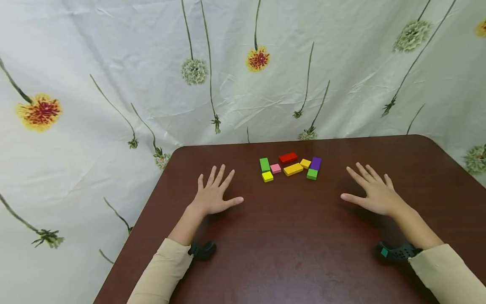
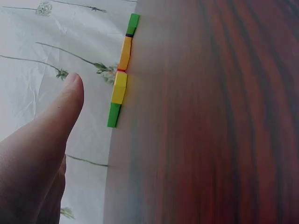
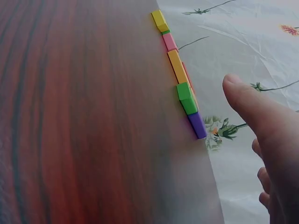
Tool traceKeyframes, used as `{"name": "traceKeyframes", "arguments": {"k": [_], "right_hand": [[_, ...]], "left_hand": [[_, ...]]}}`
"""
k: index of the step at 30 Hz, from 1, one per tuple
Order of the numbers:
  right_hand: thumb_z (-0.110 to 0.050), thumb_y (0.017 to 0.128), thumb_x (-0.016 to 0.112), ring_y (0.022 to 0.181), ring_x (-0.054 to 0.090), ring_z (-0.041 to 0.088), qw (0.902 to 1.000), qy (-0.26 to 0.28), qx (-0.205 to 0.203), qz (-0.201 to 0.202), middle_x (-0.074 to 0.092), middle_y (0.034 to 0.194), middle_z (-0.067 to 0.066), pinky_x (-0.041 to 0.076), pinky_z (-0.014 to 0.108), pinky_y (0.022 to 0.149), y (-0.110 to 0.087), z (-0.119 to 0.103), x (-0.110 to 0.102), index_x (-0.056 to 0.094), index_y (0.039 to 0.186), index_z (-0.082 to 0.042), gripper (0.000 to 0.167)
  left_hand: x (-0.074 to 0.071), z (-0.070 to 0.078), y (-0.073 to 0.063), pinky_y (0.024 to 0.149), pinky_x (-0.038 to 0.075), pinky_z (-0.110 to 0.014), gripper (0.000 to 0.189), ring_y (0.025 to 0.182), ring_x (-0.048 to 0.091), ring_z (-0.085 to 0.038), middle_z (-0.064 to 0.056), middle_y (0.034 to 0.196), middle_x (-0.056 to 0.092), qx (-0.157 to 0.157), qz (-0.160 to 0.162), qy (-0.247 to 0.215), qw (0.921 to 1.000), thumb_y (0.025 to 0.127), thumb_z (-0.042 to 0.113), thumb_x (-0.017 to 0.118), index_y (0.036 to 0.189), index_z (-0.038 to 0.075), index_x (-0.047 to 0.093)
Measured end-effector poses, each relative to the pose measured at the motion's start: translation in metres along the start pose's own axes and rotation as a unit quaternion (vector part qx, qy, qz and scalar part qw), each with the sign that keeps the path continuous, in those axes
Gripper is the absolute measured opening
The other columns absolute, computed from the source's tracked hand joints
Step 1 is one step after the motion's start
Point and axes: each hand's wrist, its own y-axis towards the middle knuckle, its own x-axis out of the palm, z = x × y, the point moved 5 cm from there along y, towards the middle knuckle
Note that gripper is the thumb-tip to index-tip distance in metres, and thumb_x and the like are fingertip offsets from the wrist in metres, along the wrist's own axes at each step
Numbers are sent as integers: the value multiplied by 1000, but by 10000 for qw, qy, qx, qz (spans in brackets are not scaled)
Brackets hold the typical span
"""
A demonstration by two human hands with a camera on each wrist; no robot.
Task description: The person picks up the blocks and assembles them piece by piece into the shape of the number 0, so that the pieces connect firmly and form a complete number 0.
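Several coloured blocks lie in a loose group near the far edge of the table. At the group's left are a long green block [image 1: 264, 165], a yellow block [image 1: 267, 176] and a pink block [image 1: 275, 168]. A red block [image 1: 288, 157] lies behind a long orange block [image 1: 293, 169] in the middle. To the right sit a small yellow-orange block [image 1: 305, 163], a purple block [image 1: 315, 163] and a short green block [image 1: 312, 174]. My left hand [image 1: 214, 194], fingers spread, is left of the blocks. My right hand [image 1: 373, 192] is spread likewise on their right. Both hold nothing.
The dark brown table [image 1: 265, 245] has rounded far corners. Behind it and along its left hangs a white cloth [image 1: 133, 50] printed with flowers. Each wrist wears a dark strap, the left strap [image 1: 203, 251] and the right strap [image 1: 398, 251], below light sleeves.
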Motion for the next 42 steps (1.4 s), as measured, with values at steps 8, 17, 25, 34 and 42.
{"name": "traceKeyframes", "arguments": {"k": [8,17,25,34,42], "right_hand": [[-52,90,62,138,25,48,9982,361,-237,409,28,152,27,17,74,98,7,-3,4,34,149,0,83],[-43,92,64,132,34,48,9953,641,-434,586,42,144,29,25,69,100,20,-11,11,44,142,4,71],[-33,94,64,127,41,45,9914,1055,-406,658,50,136,27,32,63,102,45,-25,19,52,135,5,57],[-16,93,66,116,52,42,9818,1599,-414,940,59,124,26,40,58,97,87,-45,21,61,124,5,38],[-13,91,68,95,59,34,9869,1429,-403,629,63,115,22,51,48,84,122,-60,27,64,120,4,34]], "left_hand": [[4,13,13,109,-5,-64,92,148,-11,-29,-6,163,-1,266,-29,-275,9993,87,73,47,158,25,13],[8,32,35,110,2,-65,90,148,1,-33,-11,162,11,456,-219,-517,9974,87,69,48,158,23,16],[2,55,67,110,22,-58,87,144,23,-31,-9,157,29,585,-62,-714,9957,88,59,59,155,15,26],[-7,96,101,95,43,-43,56,116,51,-25,-6,130,62,896,716,-691,9910,88,43,69,134,12,60],[-1,121,125,80,45,-31,35,91,54,-18,0,105,70,887,1047,-449,9895,86,38,73,113,15,73]]}}
